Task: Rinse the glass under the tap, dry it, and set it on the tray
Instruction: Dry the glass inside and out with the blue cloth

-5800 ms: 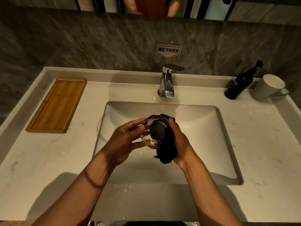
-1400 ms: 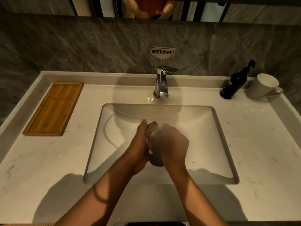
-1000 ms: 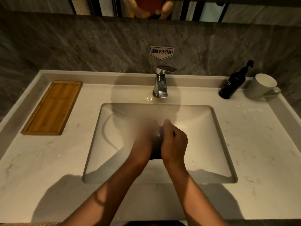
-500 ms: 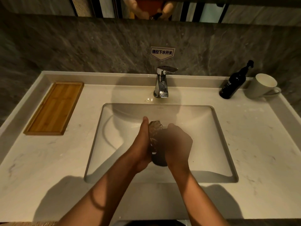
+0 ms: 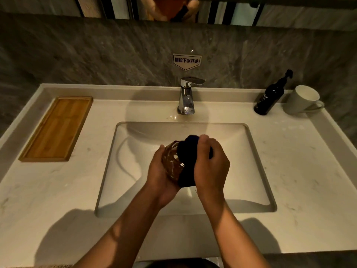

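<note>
Left hand [image 5: 161, 174] gripping cut glass [image 5: 172, 161] over sink [image 5: 257, 171], right hand [image 5: 209, 165] clutching dark cloth [image 5: 185, 149] against it, bare wooden tray [image 5: 56, 128] far left of sink on pale marble tabletop [image 5: 301, 180]

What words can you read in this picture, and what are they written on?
"提拉下水开关": dark letters on the white sign stuck to the grey wall above the tap.
"...ter": pale letters on the black bottle at the back right of the counter; the start is cut off and the smaller print below is too blurred to read.
No words show on the white mug, the wooden tray or the glass.
</note>
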